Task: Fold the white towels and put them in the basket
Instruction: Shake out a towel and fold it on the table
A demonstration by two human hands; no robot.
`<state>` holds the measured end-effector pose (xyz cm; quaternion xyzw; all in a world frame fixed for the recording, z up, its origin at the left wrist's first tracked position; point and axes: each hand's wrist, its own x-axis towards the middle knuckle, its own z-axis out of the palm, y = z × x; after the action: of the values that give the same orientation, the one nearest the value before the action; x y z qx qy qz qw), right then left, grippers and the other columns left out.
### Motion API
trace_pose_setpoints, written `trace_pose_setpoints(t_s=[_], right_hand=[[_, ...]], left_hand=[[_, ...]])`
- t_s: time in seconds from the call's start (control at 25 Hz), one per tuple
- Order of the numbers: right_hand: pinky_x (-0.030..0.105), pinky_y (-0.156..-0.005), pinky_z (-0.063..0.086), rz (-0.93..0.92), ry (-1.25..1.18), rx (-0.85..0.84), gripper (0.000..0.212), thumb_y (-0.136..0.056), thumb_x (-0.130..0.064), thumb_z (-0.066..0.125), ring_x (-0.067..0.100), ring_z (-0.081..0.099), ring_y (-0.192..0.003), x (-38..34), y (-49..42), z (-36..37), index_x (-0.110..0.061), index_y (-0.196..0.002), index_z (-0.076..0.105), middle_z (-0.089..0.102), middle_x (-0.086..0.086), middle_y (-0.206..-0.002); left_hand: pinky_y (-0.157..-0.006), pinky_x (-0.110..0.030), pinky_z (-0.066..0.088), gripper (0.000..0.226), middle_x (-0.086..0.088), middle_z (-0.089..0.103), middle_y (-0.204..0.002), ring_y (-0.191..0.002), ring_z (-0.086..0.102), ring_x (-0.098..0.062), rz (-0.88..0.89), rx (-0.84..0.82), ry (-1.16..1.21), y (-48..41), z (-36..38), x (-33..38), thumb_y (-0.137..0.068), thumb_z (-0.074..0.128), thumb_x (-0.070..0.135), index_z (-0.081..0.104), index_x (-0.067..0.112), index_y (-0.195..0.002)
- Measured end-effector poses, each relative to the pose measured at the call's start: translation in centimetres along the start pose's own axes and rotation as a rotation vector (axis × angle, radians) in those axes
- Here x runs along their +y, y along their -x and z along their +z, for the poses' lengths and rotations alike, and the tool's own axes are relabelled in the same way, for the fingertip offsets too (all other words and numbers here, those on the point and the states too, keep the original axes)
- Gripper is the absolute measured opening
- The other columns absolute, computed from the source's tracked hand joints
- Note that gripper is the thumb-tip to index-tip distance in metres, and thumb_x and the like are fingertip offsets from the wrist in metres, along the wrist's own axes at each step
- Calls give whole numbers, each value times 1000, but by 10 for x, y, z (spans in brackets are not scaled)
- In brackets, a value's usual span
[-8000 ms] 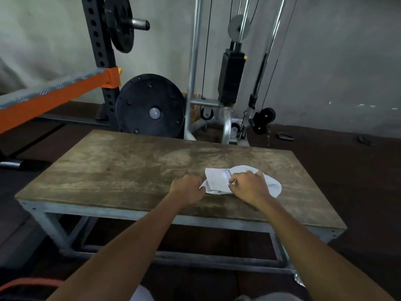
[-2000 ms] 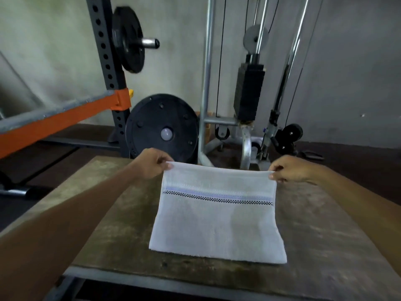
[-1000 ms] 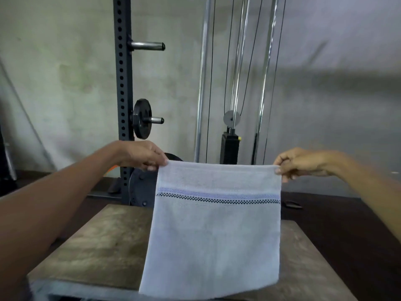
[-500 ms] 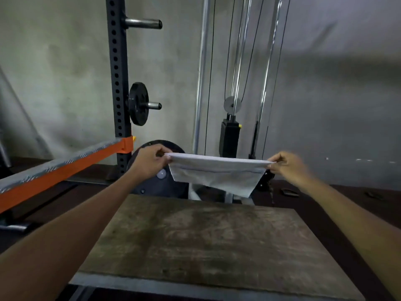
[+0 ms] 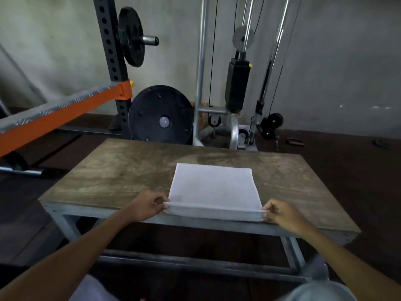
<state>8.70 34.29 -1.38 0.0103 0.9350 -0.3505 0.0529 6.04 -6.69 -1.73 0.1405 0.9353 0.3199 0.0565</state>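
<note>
A white towel (image 5: 213,187) lies flat on the wooden table (image 5: 121,170), right of its middle and reaching the near edge. The near edge of the towel shows two layers, one over the other. My left hand (image 5: 145,206) pinches the near left corner. My right hand (image 5: 280,213) pinches the near right corner. Both hands sit at the table's front edge. No basket is in view.
Behind the table stand a black weight plate (image 5: 160,114), a black rack upright (image 5: 109,51) with an orange bar (image 5: 54,118), and a cable machine with a weight stack (image 5: 236,85). Dark floor surrounds the table; its metal frame (image 5: 195,260) runs below the front edge.
The towel was held up in the air by its top corners; it has come down flat onto the table, doubled over, with both hands drawn back to the near edge.
</note>
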Motion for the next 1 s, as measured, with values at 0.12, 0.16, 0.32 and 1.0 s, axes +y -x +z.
trace_pose_setpoints(t_s=[0.12,0.16,0.32,1.0], right_hand=[[33,-71,49,-46,1,47,14,-85,-5,64,20,64,-75,-10,-33,-8,-18,-79,63,69,4,-80],[31,-71,48,-47,6,61,13,-86,-6,64,19,63,-77,-14,-47,-11,-18,-80,62,68,4,-82],[32,-74,47,-26,-1,87,12,-87,-9,64,21,62,-81,-16,-120,-21,-19,-80,62,67,6,-88],[36,-83,46,54,58,46,8,-92,-13,58,23,59,-99,2,-221,-7,-17,-98,61,62,3,-98]], left_hand=[[-62,-14,48,16,8,69,-73,-64,65,-2,-13,85,-21,-28,-8,-1,-87,66,19,64,34,-82],[-65,-19,49,14,7,69,-75,-68,65,-5,-17,112,-27,-42,-10,-3,-88,65,22,65,35,-84],[-65,-24,43,13,1,68,-80,-77,64,-18,-41,187,-43,-112,-17,-14,-89,63,24,72,23,-99],[-71,-19,36,15,0,64,-90,-84,54,-11,-93,366,26,-213,22,-40,-95,54,19,66,12,-100]])
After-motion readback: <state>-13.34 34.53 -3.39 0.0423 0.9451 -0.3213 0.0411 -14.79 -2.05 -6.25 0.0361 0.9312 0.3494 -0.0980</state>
